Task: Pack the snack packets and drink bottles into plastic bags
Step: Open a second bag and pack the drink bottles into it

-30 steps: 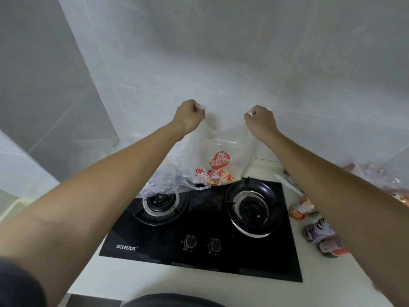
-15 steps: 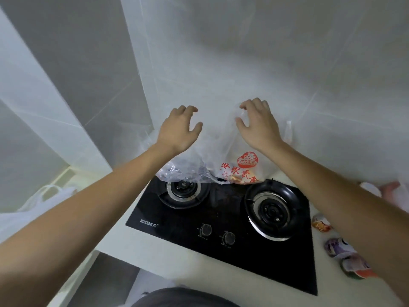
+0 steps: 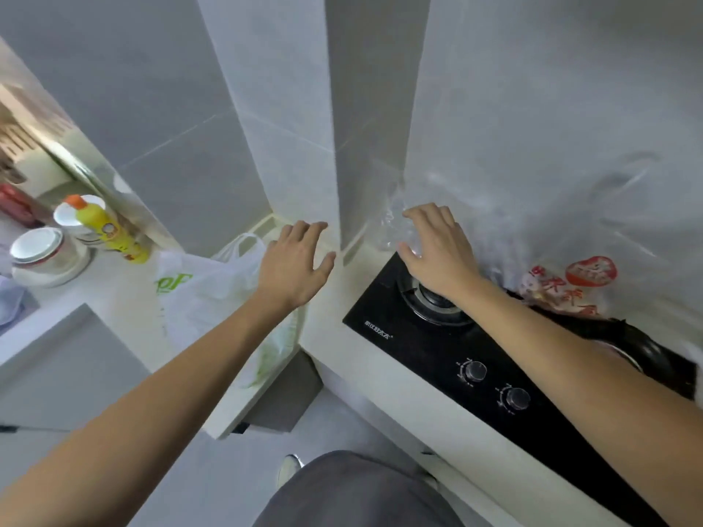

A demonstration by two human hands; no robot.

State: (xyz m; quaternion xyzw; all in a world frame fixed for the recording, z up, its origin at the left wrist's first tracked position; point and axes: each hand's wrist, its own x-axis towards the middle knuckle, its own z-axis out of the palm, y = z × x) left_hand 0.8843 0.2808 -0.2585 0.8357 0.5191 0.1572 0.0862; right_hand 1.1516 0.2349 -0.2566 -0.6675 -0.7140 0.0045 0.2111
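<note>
A clear plastic bag with red print [image 3: 570, 283] stands filled against the wall behind the black gas stove [image 3: 437, 348]. A white plastic bag with green print [image 3: 205, 294] lies flat on the lower counter at the left. My left hand [image 3: 295, 264] hovers with spread fingers above the white bag's right side and holds nothing. Over the stove's left burner, my right hand [image 3: 437, 252] is spread too and empty, its fingers near the clear bag's crinkled left edge.
A yellow bottle with an orange cap [image 3: 104, 230] and stacked white bowls [image 3: 45, 256] stand at the far left of the lower counter. Two stove knobs [image 3: 494, 386] face the front edge. A tiled wall corner juts out between the counters.
Both hands let go of the clear bag's handles and opened. The view and both hands swung left, bringing the white bag and the lower counter into sight.
</note>
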